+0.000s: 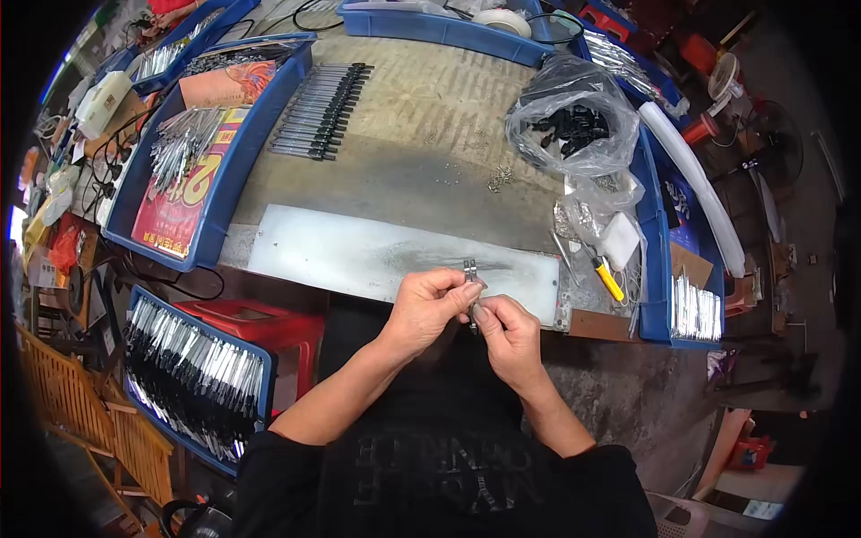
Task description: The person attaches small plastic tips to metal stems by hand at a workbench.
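Note:
Above the front edge of a long white board (323, 251), my left hand (425, 314) and my right hand (511, 341) meet with their fingers closed. Both pinch small dark clip-like parts (470, 267) with shiny bits, which stick up past the left fingertips. My fingers cover most of them, so the exact kind does not show. Farther back lies a tidy row of clear pens with black ends (321, 112). At the right, a clear plastic bag (538, 134) holds black parts (577, 125). Tiny metal pieces (500, 179) lie scattered near the bag.
A yellow-handled cutter (608, 280) and a white block (618, 240) lie at the right. Blue trays (213, 215) flank the worktop, with a longer blue tray (430, 27) behind. Left below, a blue crate of pens (193, 377) stands next to a red stool (291, 336).

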Available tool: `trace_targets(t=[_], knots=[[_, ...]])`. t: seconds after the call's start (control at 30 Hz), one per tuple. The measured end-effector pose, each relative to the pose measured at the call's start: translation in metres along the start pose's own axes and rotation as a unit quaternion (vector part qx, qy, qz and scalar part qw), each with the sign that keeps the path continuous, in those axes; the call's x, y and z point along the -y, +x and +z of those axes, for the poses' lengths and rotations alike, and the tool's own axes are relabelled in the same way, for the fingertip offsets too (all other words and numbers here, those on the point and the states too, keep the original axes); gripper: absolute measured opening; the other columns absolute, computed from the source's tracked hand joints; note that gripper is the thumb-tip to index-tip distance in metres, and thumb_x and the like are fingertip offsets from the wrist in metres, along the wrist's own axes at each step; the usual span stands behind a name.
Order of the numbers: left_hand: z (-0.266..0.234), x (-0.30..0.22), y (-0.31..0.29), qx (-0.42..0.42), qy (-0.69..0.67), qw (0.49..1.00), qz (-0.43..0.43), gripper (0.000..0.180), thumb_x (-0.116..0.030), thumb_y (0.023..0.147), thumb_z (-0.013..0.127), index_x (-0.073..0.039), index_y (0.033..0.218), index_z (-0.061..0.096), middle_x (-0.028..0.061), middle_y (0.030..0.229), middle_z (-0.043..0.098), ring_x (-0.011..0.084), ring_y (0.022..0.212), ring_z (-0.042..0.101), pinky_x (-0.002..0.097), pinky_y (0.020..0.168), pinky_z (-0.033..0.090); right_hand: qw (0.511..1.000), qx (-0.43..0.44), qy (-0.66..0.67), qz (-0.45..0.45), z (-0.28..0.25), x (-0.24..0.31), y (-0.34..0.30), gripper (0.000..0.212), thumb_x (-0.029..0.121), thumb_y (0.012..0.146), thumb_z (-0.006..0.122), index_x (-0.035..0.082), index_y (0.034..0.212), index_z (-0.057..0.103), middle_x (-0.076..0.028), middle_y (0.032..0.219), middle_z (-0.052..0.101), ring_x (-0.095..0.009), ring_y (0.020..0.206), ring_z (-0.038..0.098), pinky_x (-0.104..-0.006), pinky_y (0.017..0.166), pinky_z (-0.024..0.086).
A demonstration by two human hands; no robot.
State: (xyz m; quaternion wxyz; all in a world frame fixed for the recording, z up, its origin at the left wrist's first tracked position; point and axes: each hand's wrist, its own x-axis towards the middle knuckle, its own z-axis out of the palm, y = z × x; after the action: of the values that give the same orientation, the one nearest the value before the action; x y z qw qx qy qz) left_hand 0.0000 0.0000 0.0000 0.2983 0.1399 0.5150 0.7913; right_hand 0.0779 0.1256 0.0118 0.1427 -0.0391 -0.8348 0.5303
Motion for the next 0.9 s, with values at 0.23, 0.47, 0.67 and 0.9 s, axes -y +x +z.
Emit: trace_targets(t=[0.23,0.47,0.67,0.9], knots=[[-0.0011,-0.0007,0.0013,-0.007,-0.009,1.000,-0.025,0.015,-0.012,0.085,0.059,0.002,0.085,0.063,0.0021,0.072,0.057,0.0066,0.061,0.051,0.0196,0.055,0.043,1.000,0.007,-0.009,-0.006,0.0009,0.0013,0.0017,0.007,0.004,0.083,0.056,-0.002,0.082,0.057,-0.011,0.068,0.056,-0.020,0.057,0.053,-0.0298,0.053,0.042],[-0.0033,-0.0038,0.0013,-0.001,0.016,0.999,-0.034,0.016,-0.013,0.084,0.060,0.002,0.087,0.065,0.0033,0.072,0.059,0.0078,0.060,0.052,0.0202,0.054,0.044,1.000,0.019,-0.004,0.011,0.0013,0.0014,0.0021,0.006,0.003,0.083,0.056,-0.003,0.083,0.057,-0.012,0.071,0.057,-0.022,0.060,0.055,-0.0306,0.054,0.043],[-0.0027,-0.0041,0.0010,0.005,0.008,1.000,-0.028,0.016,-0.013,0.085,0.060,0.002,0.087,0.065,0.0032,0.072,0.059,0.0071,0.060,0.052,0.0194,0.053,0.044,1.000,0.027,-0.014,0.008,0.0003,0.0041,0.0031,0.007,0.004,0.083,0.056,-0.003,0.083,0.057,-0.013,0.072,0.058,-0.022,0.061,0.056,-0.0306,0.055,0.044],[-0.0029,-0.0024,0.0022,0.007,0.017,0.999,-0.033,0.016,-0.013,0.085,0.060,0.002,0.082,0.064,0.0027,0.069,0.058,0.0068,0.057,0.052,0.0192,0.053,0.043,0.999,0.035,-0.008,0.017,-0.0006,0.0045,0.0040,0.008,0.005,0.083,0.056,-0.002,0.083,0.057,-0.013,0.074,0.059,-0.023,0.063,0.057,-0.0309,0.057,0.045]])
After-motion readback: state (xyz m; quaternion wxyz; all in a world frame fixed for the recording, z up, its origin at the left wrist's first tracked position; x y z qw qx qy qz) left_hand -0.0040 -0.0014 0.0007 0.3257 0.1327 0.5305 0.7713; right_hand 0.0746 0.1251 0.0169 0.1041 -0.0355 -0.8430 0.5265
